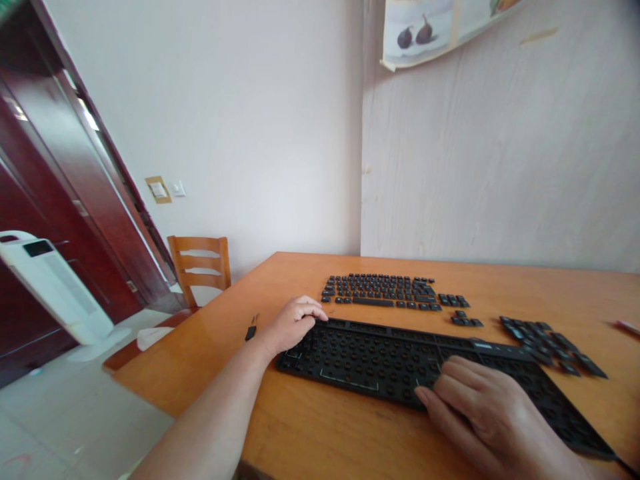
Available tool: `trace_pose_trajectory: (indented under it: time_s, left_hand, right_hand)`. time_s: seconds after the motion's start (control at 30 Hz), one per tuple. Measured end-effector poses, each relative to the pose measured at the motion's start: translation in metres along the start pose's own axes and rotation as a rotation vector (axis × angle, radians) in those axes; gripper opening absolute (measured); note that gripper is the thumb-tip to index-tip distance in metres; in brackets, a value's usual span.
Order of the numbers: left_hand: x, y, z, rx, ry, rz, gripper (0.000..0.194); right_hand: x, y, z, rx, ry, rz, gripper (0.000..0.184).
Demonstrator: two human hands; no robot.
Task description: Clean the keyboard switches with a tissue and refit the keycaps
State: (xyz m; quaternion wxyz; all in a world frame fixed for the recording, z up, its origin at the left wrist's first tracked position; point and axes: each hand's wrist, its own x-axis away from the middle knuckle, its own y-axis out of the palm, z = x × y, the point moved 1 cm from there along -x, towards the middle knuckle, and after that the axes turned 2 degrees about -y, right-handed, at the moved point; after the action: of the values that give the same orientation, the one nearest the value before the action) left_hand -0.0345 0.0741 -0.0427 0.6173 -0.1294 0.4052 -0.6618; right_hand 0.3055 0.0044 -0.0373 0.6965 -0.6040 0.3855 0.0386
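Note:
A black keyboard [360, 363] with its keycaps off lies at a slant on the wooden table, its bare key sockets showing. At its upper left corner, my left hand [295, 323] is closed over the edge, fingers bent across the rim and thumb against the top. My right hand [480, 407] lies over the front and middle-right part of the keyboard. Its fingers are curled in, with the thumb near the front edge; the fingertips are hidden, so anything in them cannot be made out. Removed keycaps [385, 288] sit in rows behind the keyboard.
More loose keycaps [550, 343] lie at the right, beside small groups [466, 320] nearer the middle. A small black tool with thin prongs [251, 330] rests left of the keyboard. A wooden chair [203, 263] stands beyond the table's [210, 347] left edge.

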Motion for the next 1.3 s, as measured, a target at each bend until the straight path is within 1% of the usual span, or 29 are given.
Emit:
trace_pose_trajectory:
  time_s: [0.17,0.33,0.4,0.57,0.67,0.9,1.03,1.17,1.27,1.3]
  left_hand:
    - [0.001,0.000,0.000,0.039,-0.044,-0.004,0.032]
    - [0.000,0.001,0.000,0.062,-0.042,0.027,0.026]
    - [0.000,0.000,-0.001,0.097,-0.075,0.075,0.023]
    - [-0.001,-0.001,-0.006,0.182,-0.264,0.245,0.022]
    - [-0.002,-0.001,-0.010,0.228,-0.312,0.296,0.021]
    - [-0.006,0.003,-0.021,0.367,-0.354,0.264,0.019]
    - [-0.008,0.004,-0.026,0.434,-0.361,0.259,0.020]
    - [-0.009,0.005,-0.028,0.417,-0.352,0.253,0.019]
    - [-0.009,0.005,-0.029,0.406,-0.349,0.251,0.019]
    - [-0.009,0.005,-0.029,0.404,-0.348,0.251,0.019]
  right_hand:
    - [0.002,0.000,0.001,-0.004,0.004,-0.017,0.028]
    - [0.003,0.001,0.002,-0.004,0.016,-0.017,0.029]
    - [0.003,0.000,0.003,-0.012,0.028,-0.021,0.028]
    - [0.003,-0.001,0.005,-0.026,0.057,-0.004,0.028]
    - [0.003,-0.001,0.007,-0.009,0.073,0.031,0.030]
    - [-0.001,0.000,0.019,0.042,0.162,0.058,0.027]
    - [-0.012,-0.001,0.018,0.008,0.193,0.010,0.017]
    - [-0.033,-0.006,0.019,-0.031,0.233,-0.074,0.018]
    - [-0.055,-0.006,0.030,-0.034,0.262,-0.129,0.020]
    - [-0.063,-0.005,0.036,-0.035,0.270,-0.127,0.021]
